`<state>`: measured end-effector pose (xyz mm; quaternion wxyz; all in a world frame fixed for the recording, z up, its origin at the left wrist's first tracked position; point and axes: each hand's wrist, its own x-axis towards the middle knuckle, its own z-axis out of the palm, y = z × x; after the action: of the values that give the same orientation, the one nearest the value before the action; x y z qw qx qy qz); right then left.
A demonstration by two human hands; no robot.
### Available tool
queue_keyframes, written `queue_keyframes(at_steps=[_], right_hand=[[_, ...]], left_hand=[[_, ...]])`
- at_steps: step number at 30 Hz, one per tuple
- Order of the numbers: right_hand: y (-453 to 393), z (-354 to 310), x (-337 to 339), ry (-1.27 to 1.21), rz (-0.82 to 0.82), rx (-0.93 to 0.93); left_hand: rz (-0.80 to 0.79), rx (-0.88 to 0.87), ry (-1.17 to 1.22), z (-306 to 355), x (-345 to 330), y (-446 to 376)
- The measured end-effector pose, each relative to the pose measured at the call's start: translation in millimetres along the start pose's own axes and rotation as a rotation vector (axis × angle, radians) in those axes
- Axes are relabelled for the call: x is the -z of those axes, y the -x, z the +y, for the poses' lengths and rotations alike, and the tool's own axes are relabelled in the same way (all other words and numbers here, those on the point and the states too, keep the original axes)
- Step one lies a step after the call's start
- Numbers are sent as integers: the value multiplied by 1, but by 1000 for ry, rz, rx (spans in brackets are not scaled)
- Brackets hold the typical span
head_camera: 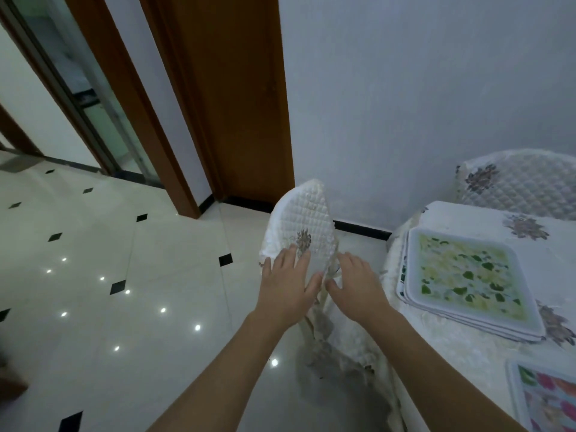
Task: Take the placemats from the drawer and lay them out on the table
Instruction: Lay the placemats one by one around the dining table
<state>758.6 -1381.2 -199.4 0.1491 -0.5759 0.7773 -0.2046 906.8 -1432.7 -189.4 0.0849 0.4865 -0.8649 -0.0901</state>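
A stack of green placemats (467,275) lies on the table (486,213), right of both hands. The right hand (355,285) is nearer; like the left hand (286,288), it rests flat-fingered on a quilted chair back (305,219), grasping nothing.

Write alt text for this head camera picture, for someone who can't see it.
Both hands, left hand and right hand, rest open on a quilted chair cover. A stack of green-leaf placemats lies on the covered table to the right; a pink-patterned placemat lies nearer.
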Motion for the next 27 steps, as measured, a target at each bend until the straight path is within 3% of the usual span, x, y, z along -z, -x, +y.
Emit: queue_keyframes(at_steps=[7,16,22,27], right_hand=[[-47,37,38,70,70,-108],[-70,117,78,171,205,-477],[-91,116,86,149,322,-661],[-106,98,79,165,308,-676]], left_hand=[[-57,-104,17,31,6,-86],[-188,-460,17,102,-39,-194],[-208,-657,43,118,-41,-249],[-142,-685,85,107,-28,-264]])
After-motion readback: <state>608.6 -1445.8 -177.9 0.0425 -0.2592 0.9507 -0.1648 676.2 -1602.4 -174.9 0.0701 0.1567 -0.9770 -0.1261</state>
